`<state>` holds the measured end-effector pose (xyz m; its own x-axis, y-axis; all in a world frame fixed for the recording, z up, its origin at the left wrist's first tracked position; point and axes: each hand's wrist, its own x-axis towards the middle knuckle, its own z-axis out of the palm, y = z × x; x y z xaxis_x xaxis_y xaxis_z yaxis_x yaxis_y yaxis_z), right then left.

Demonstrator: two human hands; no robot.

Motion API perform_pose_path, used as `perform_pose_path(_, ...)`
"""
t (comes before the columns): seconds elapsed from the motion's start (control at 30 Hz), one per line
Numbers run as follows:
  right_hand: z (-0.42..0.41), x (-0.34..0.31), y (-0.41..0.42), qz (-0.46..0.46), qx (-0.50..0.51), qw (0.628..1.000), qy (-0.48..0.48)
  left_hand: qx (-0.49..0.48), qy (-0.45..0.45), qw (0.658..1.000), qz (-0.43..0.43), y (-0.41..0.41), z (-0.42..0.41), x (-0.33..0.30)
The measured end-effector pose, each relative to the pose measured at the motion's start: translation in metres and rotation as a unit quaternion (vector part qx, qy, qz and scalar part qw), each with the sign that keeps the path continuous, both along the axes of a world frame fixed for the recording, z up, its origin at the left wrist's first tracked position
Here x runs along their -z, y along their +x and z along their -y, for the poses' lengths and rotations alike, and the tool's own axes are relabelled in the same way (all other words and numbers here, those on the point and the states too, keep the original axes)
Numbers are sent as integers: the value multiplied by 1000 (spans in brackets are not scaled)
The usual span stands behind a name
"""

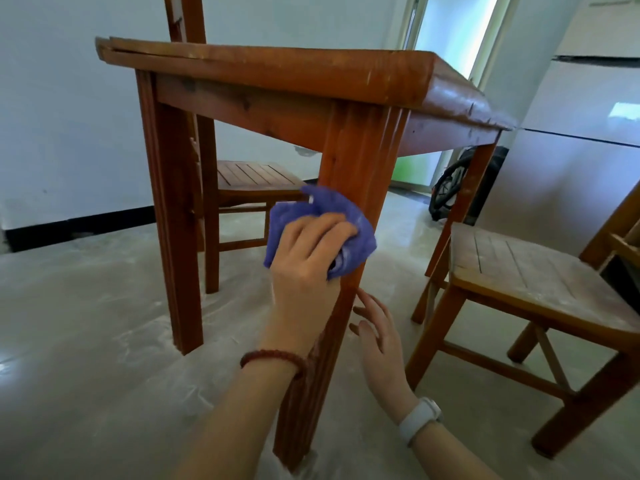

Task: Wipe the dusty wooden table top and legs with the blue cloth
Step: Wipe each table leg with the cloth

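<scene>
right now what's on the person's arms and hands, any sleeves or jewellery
Both forearms are bare, with no sleeves in view. The left hand has a dark red beaded bracelet round its wrist. The right hand has a white band on its wrist, like a watch or tracker strap; its face is not visible. No rings or gloves show.

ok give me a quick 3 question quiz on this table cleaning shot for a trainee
1. True or false: the blue cloth is pressed against the table top.
2. Which hand grips the cloth?
A. left hand
B. right hand
C. both
3. Fill in: the wooden chair on the right has a ____ seat.

Key:
1. False; it is on the near table leg.
2. A; the right hand is open beside the leg, lower down.
3. dusty
</scene>
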<state>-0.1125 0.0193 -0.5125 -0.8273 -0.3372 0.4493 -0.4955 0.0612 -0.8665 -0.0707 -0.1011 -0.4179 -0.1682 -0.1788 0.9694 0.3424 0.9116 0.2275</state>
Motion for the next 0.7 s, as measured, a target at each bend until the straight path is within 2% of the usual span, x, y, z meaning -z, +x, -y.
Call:
perform_pose_path(0.13, -4, -4, 2, 30, -9, 999, -14, -33, -104, 989, 101, 21, 5, 72)
perform_pose_path(0.2, -5, -4, 5, 40, -6, 999, -18, -29, -109, 986, 123, 29, 7, 78)
perform_pose_path(0.37, -3, -18, 5, 53, 6, 997, -57, -24, -82, 996, -11, 20, -7, -6)
perform_pose_path(0.5, -9, -25, 3, 56, 26, 995, -79, -64, -114, 991, 8, 1, -21, -32)
perform_pose_path(0.63, -19, -16, 0, 65, 30, 994, -87, -81, -159, 982, 54, 10, -15, 28)
perform_pose_path(0.7, -21, -12, 3, 69, 22, 995, -73, -74, -185, 972, 126, 21, -8, 77)
